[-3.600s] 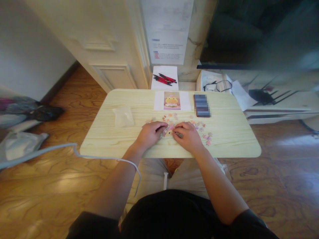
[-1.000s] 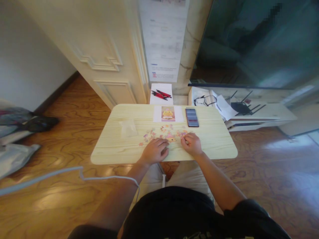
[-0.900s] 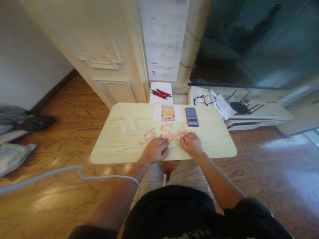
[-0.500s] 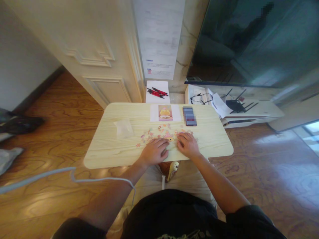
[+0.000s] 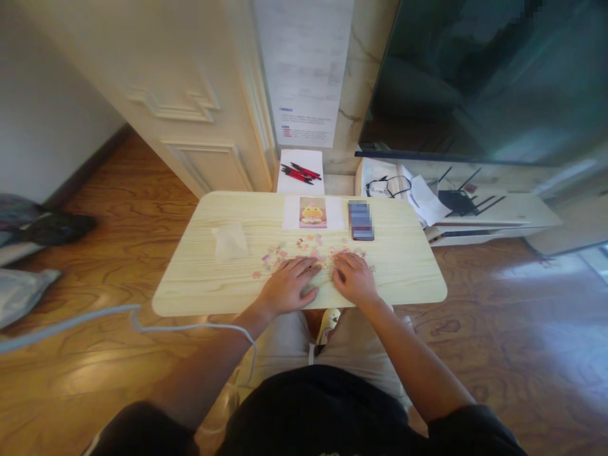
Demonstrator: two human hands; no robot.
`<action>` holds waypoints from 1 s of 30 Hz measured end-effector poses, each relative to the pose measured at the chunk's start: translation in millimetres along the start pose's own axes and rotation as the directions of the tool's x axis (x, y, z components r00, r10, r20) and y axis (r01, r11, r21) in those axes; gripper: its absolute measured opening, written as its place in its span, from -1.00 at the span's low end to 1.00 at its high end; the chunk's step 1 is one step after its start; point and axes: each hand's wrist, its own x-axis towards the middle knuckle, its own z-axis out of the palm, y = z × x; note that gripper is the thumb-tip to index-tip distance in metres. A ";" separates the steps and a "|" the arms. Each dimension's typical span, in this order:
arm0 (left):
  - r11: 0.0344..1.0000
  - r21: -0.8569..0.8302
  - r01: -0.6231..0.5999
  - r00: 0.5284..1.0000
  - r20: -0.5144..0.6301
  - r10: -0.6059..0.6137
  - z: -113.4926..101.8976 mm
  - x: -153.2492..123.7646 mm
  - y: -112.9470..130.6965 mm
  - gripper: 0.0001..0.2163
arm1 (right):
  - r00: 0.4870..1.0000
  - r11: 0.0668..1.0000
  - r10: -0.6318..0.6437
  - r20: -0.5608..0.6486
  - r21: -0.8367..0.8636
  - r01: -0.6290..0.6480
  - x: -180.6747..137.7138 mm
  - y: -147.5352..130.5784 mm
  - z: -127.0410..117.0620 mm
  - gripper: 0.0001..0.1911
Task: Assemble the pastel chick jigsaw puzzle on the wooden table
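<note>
L hand [image 5: 289,286] was palm-down over the table [image 5: 408,278], thumb well apart from the fingers, fingertips at the puzzle pcs [image 5: 301,243]. R hand [image 5: 355,278] was nearby, fingers bent over more pcs; couldn't tell if it gripped any. Pcs lay scattered mid-table, some partly hidden by the hands. Beyond them was a sheet [image 5: 336,214] w/ a toy pic [image 5: 313,213], phone [image 5: 361,221] just right, pale bag [image 5: 230,242] off left.
</note>
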 end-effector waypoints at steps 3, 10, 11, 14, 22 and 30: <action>1.000 0.001 0.014 1.000 0.017 -0.014 -1.2 2.5 1.2 -0.47 | 0.999 0.999 -0.035 0.034 0.022 0.034 -0.4 0.5 -0.8 -0.71; 1.000 -0.012 0.012 1.000 0.029 -0.012 1.0 3.3 0.3 -0.46 | 0.995 0.998 -0.036 0.089 0.049 0.031 -0.4 3.9 1.6 -0.72; 1.000 -0.015 0.012 1.000 0.027 -0.011 2.1 3.0 -0.2 -0.45 | 0.995 0.998 -0.033 0.091 0.055 0.028 -0.3 4.4 2.0 -0.72; 0.999 -0.039 0.032 0.999 0.013 -0.032 4.9 2.3 -0.9 -0.46 | 0.996 0.998 -0.008 0.091 0.064 0.003 -0.3 5.0 2.7 -0.70; 0.999 -0.054 0.004 1.000 -0.003 -0.005 3.5 1.2 -0.3 -0.48 | 0.999 0.999 0.004 0.048 0.053 -0.006 0.3 2.7 1.5 -0.66; 0.998 -0.060 -0.019 1.000 -0.020 0.018 2.0 -0.8 -0.8 -0.52 | 1.000 0.998 -0.003 0.010 0.063 0.003 0.6 2.6 2.0 -0.66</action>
